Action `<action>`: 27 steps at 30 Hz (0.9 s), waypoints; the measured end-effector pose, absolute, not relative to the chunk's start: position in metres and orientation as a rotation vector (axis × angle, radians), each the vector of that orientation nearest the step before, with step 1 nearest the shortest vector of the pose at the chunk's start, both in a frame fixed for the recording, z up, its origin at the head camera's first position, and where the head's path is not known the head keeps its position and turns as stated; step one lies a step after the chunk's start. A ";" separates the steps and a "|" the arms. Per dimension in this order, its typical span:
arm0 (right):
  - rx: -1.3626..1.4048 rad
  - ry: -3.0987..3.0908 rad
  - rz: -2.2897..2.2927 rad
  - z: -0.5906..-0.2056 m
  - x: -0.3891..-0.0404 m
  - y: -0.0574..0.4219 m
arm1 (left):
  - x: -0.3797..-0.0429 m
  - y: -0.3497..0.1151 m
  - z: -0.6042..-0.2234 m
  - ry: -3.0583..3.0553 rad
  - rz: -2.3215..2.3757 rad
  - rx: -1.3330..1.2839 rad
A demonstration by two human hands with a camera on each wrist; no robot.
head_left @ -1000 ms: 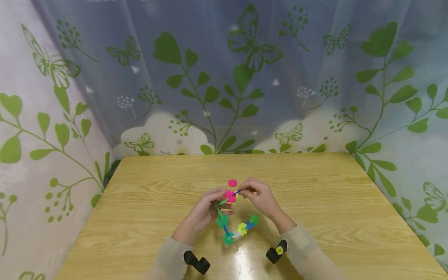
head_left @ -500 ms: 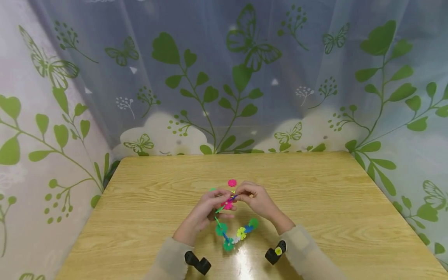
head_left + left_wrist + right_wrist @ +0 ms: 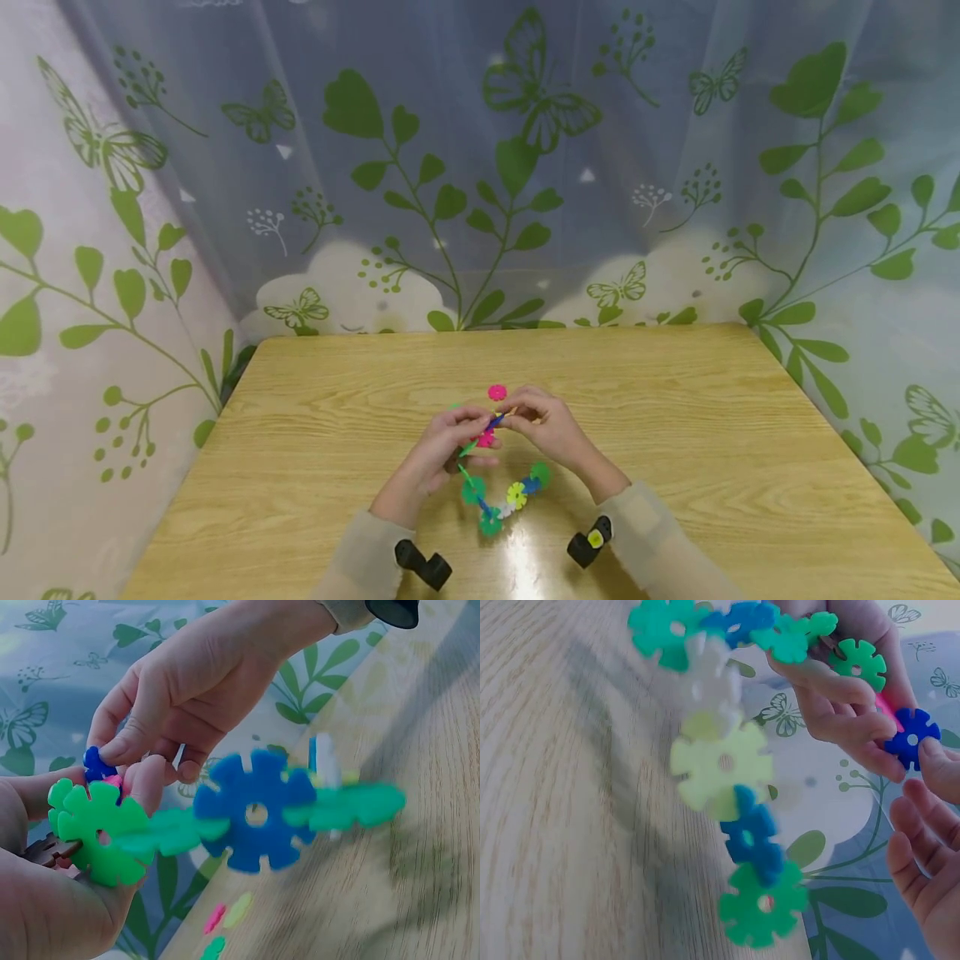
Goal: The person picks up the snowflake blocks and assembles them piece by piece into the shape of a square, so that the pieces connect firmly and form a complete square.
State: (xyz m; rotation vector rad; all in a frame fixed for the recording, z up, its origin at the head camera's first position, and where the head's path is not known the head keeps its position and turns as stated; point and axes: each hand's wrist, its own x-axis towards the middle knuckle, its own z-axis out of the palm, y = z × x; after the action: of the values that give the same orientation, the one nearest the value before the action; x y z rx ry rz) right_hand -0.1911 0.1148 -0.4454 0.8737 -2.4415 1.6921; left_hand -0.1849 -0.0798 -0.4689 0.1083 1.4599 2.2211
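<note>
My left hand (image 3: 442, 450) grips one end of a chain of slotted plastic snowflake discs, around a light green disc (image 3: 116, 825) and a brown one (image 3: 46, 849). A pink disc (image 3: 486, 438) shows at its fingertips. Thumb and fingers of my right hand (image 3: 551, 427) pinch a dark blue disc (image 3: 901, 750), which meets the pink disc's edge. From the left hand the rest of the chain hangs in a curve: a blue disc (image 3: 225, 810), green ones, a white disc (image 3: 712, 682), a yellow disc (image 3: 705, 761), another blue (image 3: 746, 838) and a green end disc (image 3: 742, 909).
Beyond the hands, a loose pink disc (image 3: 497, 392) lies on the wooden table (image 3: 337, 392). A yellow disc (image 3: 238, 909) and a green disc (image 3: 213, 948) lie near it. Patterned curtains (image 3: 420, 167) surround the table's back and sides.
My right hand has moved slightly left, bringing the dark blue disc against the pink one. The pink disc has shifted down and left, and the near part of the hanging chain has dropped a little.
</note>
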 end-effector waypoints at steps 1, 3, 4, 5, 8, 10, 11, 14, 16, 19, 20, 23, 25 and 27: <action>0.860 -2.451 1.699 -0.441 -0.189 0.114 | -0.185 -0.080 -0.469 1.460 2.228 0.100; 0.838 -2.460 1.721 -0.442 -0.190 0.115 | -0.185 -0.082 -0.468 1.466 2.240 0.086; 0.823 -2.464 1.738 -0.446 -0.193 0.116 | -0.185 -0.083 -0.469 1.468 2.242 0.081; 0.810 -2.469 1.743 -0.451 -0.196 0.117 | -0.186 -0.084 -0.469 1.471 2.241 0.082; 0.782 -2.482 1.757 -0.467 -0.206 0.119 | -0.186 -0.086 -0.470 1.484 2.235 0.083; 0.753 -2.509 1.764 -0.468 -0.208 0.120 | -0.187 -0.087 -0.470 1.488 2.235 0.082; 0.739 -2.523 1.760 -0.470 -0.210 0.120 | -0.187 -0.088 -0.471 1.488 2.237 0.075; 0.706 -2.553 1.754 -0.475 -0.215 0.119 | -0.187 -0.088 -0.471 1.488 2.248 0.056; 0.681 -2.570 1.735 -0.479 -0.219 0.120 | -0.187 -0.089 -0.471 1.483 2.255 0.036; 0.636 -2.608 1.689 -0.487 -0.225 0.121 | -0.187 -0.090 -0.471 1.478 2.261 0.022; 0.620 -2.620 1.672 -0.489 -0.226 0.121 | -0.187 -0.090 -0.471 1.476 2.263 0.021; 0.580 -2.653 1.630 -0.495 -0.230 0.122 | -0.187 -0.092 -0.470 1.480 2.264 0.016; 0.572 -2.662 1.603 -0.498 -0.233 0.122 | -0.187 -0.093 -0.470 1.487 2.263 0.017; 0.566 -2.680 1.563 -0.503 -0.237 0.122 | -0.186 -0.095 -0.470 1.499 2.261 0.017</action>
State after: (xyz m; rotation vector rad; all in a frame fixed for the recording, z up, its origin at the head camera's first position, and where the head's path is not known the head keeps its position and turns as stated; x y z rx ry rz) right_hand -0.2368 0.1219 -0.5032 0.5656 -2.6797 1.5632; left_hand -0.1861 -0.0950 -0.4704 0.0173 1.4987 2.2607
